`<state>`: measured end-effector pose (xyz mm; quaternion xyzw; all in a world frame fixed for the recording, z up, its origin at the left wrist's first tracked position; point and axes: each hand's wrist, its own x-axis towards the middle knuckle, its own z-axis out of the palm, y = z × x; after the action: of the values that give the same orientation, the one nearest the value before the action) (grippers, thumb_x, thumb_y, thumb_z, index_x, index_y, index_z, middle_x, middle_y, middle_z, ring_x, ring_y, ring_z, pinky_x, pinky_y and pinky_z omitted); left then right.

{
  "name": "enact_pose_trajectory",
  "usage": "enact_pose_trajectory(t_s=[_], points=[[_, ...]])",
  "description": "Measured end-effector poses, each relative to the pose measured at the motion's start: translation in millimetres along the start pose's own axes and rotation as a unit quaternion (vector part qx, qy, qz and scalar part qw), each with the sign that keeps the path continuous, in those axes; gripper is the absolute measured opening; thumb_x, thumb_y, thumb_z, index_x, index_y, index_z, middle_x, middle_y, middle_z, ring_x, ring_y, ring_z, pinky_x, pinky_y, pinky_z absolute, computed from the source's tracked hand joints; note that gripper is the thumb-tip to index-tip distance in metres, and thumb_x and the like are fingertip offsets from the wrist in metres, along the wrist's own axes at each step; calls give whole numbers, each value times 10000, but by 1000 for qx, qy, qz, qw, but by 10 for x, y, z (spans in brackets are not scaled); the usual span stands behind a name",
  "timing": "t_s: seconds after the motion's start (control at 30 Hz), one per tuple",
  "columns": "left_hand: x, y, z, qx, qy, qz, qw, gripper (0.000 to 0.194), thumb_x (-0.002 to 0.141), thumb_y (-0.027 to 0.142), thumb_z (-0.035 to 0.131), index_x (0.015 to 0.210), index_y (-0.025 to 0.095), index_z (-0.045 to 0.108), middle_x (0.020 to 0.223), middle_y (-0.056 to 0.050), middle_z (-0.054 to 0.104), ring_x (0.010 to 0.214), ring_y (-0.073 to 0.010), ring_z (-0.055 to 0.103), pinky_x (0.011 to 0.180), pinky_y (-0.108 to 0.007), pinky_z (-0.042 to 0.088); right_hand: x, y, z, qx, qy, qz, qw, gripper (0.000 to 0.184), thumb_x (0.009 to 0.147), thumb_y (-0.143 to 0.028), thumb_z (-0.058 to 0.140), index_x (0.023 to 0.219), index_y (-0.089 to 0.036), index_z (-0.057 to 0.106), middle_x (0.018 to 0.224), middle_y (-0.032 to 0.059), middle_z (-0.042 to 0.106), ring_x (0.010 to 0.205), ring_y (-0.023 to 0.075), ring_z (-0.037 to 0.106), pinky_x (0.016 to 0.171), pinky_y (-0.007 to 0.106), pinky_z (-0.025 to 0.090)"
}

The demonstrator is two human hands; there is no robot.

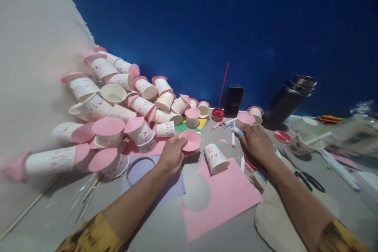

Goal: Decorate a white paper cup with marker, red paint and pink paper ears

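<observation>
My left hand pinches a round pink paper disc between thumb and fingers, above the table. Just right of it, a white paper cup with a pink window and small printed flowers rests tilted on a pink paper sheet, which has a round hole cut in it. My right hand reaches to the back of the table, its fingers curled at a white marker with a blue end. A red object shows partly under that hand. Behind it stand pink-topped cups.
Many pink-topped cups are piled at the left. A tape roll lies on lilac paper. At the right are black scissors, a black flask and a cup. A phone leans on the blue wall.
</observation>
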<state>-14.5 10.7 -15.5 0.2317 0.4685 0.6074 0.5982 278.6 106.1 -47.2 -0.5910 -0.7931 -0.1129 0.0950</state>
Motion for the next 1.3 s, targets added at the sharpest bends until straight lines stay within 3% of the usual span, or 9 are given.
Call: enact_pose_trajectory(t_s=[0.17, 0.27, 0.37, 0.43, 0.57, 0.7, 0.87, 1.1, 1.3], points=[[-82, -7, 75, -12, -5, 5, 1000, 195, 717, 95, 690, 901, 125, 750, 798, -64, 755, 728, -186, 731, 719, -331, 654, -183, -308, -278, 236, 64, -5, 969, 214, 972, -379, 566, 1057, -198, 645, 922, 92, 733, 800, 262, 657, 724, 361, 488], [-176, -52, 130, -5, -21, 16, 1000, 303, 749, 167, 706, 1045, 161, 771, 789, -31, 746, 703, -176, 712, 707, -318, 632, -383, -640, -497, 330, 61, -76, 939, 197, 995, -355, 528, 1045, -205, 645, 915, 72, 737, 773, 228, 664, 688, 330, 477], [-266, -116, 146, 60, -24, 36, 997, 430, 817, 247, 697, 1241, 217, 761, 973, -36, 788, 692, -144, 665, 680, -283, 601, -533, -876, -623, 343, 84, -125, 927, 166, 997, -327, 544, 1029, -200, 646, 912, 76, 752, 785, 223, 678, 692, 326, 471], [-308, -157, 137, 115, -34, 63, 991, 447, 859, 269, 680, 1300, 240, 749, 1178, -58, 789, 815, -162, 691, 756, -286, 599, -581, -952, -645, 343, 104, -141, 923, 156, 1002, -316, 552, 1031, -198, 650, 886, 69, 752, 756, 211, 671, 683, 321, 467], [-368, -219, 114, 192, -100, 133, 967, 452, 966, 326, 605, 1403, 247, 693, 1466, -76, 677, 1292, -266, 636, 1120, -406, 496, -610, -1008, -616, 331, 146, -172, 916, 152, 1015, -300, 558, 1028, -185, 656, 822, 46, 730, 702, 198, 639, 661, 320, 452], [-429, -245, 113, 264, -137, 204, 933, 497, 1001, 321, 573, 1489, 240, 617, 1551, -71, 607, 1479, -295, 502, 1273, -459, 333, -631, -1041, -599, 322, 189, -171, 912, 141, 1029, -280, 565, 1017, -171, 654, 818, 47, 722, 710, 191, 652, 665, 312, 452], [-463, -264, 104, 272, -171, 231, 918, 557, 1010, 368, 607, 1556, 285, 534, 1613, -60, 539, 1512, -296, 469, 1285, -480, 334, -648, -1049, -615, 343, 204, -151, 905, 102, 1010, -262, 599, 984, -182, 656, 807, 41, 736, 692, 180, 668, 639, 291, 458], [-478, -269, 64, 284, -202, 266, 899, 624, 995, 431, 641, 1584, 299, 485, 1658, -58, 475, 1553, -310, 410, 1304, -495, 303, -642, -1017, -652, 399, 148, -70, 902, 112, 949, -275, 654, 871, -195, 661, 654, -32, 692, 469, 111, 551, 497, 253, 393], [-406, -234, 77, 225, -131, 231, 937, 429, 1057, 485, 509, 1325, 252, 747, 1415, -87, 714, 1367, -298, 620, 1219, -494, 428, -660, -975, -563, 350, 206, -118, 906, 117, 982, -282, 634, 967, -178, 686, 785, 22, 744, 634, 157, 654, 597, 279, 446]])
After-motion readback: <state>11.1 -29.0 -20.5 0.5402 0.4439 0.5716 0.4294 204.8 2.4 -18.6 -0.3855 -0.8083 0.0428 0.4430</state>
